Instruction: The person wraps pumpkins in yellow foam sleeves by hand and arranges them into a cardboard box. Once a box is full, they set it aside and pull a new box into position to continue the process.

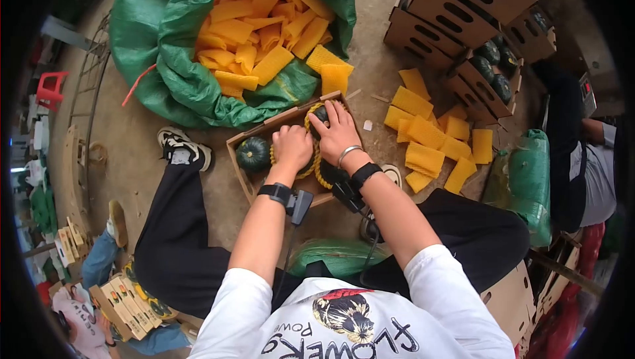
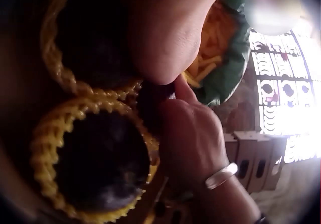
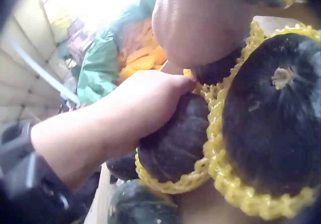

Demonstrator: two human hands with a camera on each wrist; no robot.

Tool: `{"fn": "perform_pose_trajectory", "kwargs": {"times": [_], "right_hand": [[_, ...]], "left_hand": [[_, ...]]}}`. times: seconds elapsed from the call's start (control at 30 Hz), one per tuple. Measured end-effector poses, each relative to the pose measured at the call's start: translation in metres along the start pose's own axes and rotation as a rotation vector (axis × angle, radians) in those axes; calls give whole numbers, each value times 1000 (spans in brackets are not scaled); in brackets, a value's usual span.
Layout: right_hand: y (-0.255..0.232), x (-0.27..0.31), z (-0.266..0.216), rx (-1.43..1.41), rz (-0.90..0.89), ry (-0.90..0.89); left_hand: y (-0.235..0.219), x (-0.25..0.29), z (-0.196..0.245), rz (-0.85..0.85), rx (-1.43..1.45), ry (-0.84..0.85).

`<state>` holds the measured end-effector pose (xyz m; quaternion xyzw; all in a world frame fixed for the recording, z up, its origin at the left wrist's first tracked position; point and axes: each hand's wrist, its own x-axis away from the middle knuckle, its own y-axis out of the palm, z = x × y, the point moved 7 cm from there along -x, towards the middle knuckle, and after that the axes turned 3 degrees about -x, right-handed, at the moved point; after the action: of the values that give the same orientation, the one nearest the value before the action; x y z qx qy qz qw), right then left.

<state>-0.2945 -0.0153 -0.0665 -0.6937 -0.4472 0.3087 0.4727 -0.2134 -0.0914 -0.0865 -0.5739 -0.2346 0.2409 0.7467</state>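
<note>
A cardboard box (image 1: 278, 119) in front of me holds dark green squashes, some wearing yellow foam nets. My left hand (image 1: 294, 148) grips a netted squash (image 3: 173, 138) in the middle, its fingers curled over the far side. At the box's far right corner my right hand (image 1: 338, 135) holds another netted squash (image 1: 321, 114), fingers spread over its top. Nearer me on the right is a large netted squash (image 3: 271, 118), stem up. A bare squash (image 1: 254, 154) sits at the box's left end. My palms hide parts of the gripped squashes.
Behind the box stands a green sack (image 1: 175, 48) full of flat yellow foam nets (image 1: 231, 32). More foam nets (image 1: 426, 133) lie on the floor at right. Stacked cartons (image 1: 456, 22) of squashes rise at back right. Another person (image 1: 589, 167) sits at far right.
</note>
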Motion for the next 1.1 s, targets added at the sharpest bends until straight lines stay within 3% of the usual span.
{"fn": "perform_pose_trajectory", "kwargs": {"times": [0.03,0.07,0.1,0.2,0.27,0.3,0.33,0.37,0.4,0.43,0.47,0.5,0.53,0.6,0.63,0.73,0.77,0.8,0.87,0.93,1.0,1.07,1.1], "right_hand": [[-1,-1,4,-22,-59,23],[-2,-2,6,-70,38,-45],[-10,-4,3,-37,44,-169],[-19,-1,3,-84,58,-62],[-32,-9,18,-355,20,-99],[-54,-15,47,-626,168,34],[-73,-9,85,-627,300,167],[-70,6,137,-409,463,266],[-72,24,175,-219,492,364],[-52,38,223,216,111,569],[-46,63,246,385,14,711],[-23,88,272,567,70,656],[-14,96,295,431,-148,727],[-39,88,275,379,-205,753],[-50,73,267,380,-173,673],[-98,32,207,218,-173,606],[-123,21,162,83,-159,555],[-122,19,121,-60,-163,427],[-110,23,38,-370,-213,103],[-98,62,-56,-541,-512,-184],[-101,110,-102,-932,-843,27],[-50,161,-103,-1211,-1072,62],[-44,174,-109,-1198,-1065,30]], "left_hand": [[-6,6,0,103,63,111],[-13,10,4,211,133,234],[-11,9,6,207,92,244],[-2,7,17,156,32,214],[4,3,9,110,46,156],[-7,4,7,137,129,42],[-11,1,9,142,133,46],[-20,3,19,236,127,194],[-26,10,25,325,112,337],[-16,7,20,229,128,279],[-6,1,12,68,221,197],[-4,-4,12,-118,175,115],[-4,-8,9,-287,133,29],[-11,-5,2,-70,205,214],[-19,-1,-6,21,304,211],[-60,28,-42,169,528,-145],[-71,43,-47,236,516,-169],[-75,57,-46,208,518,-184],[-88,91,-13,-4,954,-252],[-93,133,30,-301,1621,-87],[-109,165,32,-463,1227,85],[-110,186,23,-478,1253,15],[-103,194,19,-557,1116,-89]]}}
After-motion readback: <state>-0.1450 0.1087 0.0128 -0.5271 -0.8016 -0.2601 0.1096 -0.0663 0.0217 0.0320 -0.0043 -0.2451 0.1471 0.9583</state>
